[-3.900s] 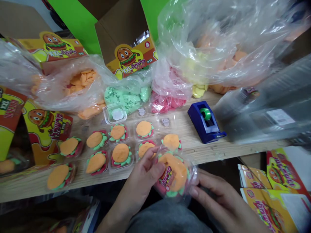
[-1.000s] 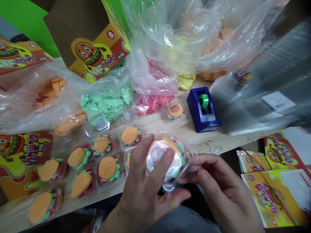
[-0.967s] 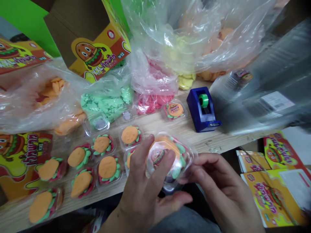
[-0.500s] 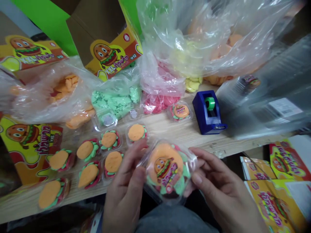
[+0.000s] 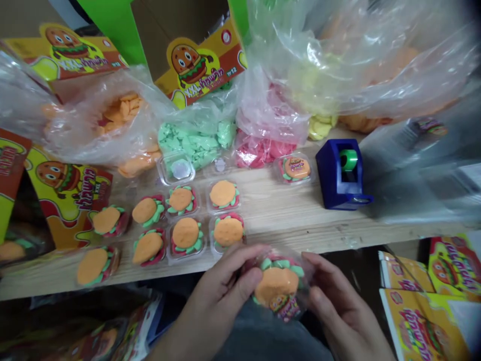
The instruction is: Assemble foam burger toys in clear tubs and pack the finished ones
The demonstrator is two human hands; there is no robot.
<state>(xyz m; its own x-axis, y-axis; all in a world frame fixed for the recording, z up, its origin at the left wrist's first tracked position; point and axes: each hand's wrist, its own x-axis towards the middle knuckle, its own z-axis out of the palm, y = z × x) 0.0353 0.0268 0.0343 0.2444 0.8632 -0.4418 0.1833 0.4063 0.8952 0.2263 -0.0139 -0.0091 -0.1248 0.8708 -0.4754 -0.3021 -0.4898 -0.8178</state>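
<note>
Head view: clear plastic pack (image 5: 281, 292), rounded orange bun (image 5: 273, 284) inside, gripped by left hand (image 5: 227, 291) and right hand (image 5: 340, 298)

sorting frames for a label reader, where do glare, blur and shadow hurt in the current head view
Head view: white glare streaks the clear bags at upper right; head view: the label on the held pack is soft, its small print unreadable; head view: the space below the table sinks into dark shadow.
</note>
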